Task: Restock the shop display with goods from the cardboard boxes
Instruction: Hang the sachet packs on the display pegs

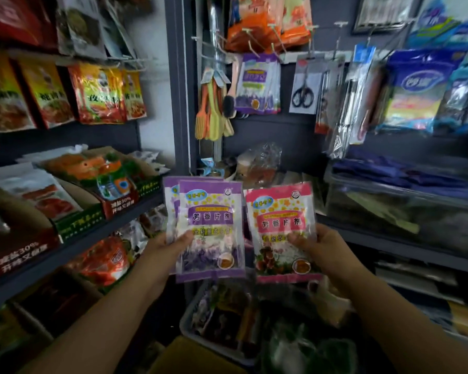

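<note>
my left hand grasps two flat purple plastic sachets; my right hand grasps a flat pink plastic sachet beside them.

Glossy purple plastic sachets and a glossy pink plastic sachet catch the light; crinkled clear cellophane bag shines; black-handled metal scissors sit on matt card; dark shelf edge looks matt.
</note>
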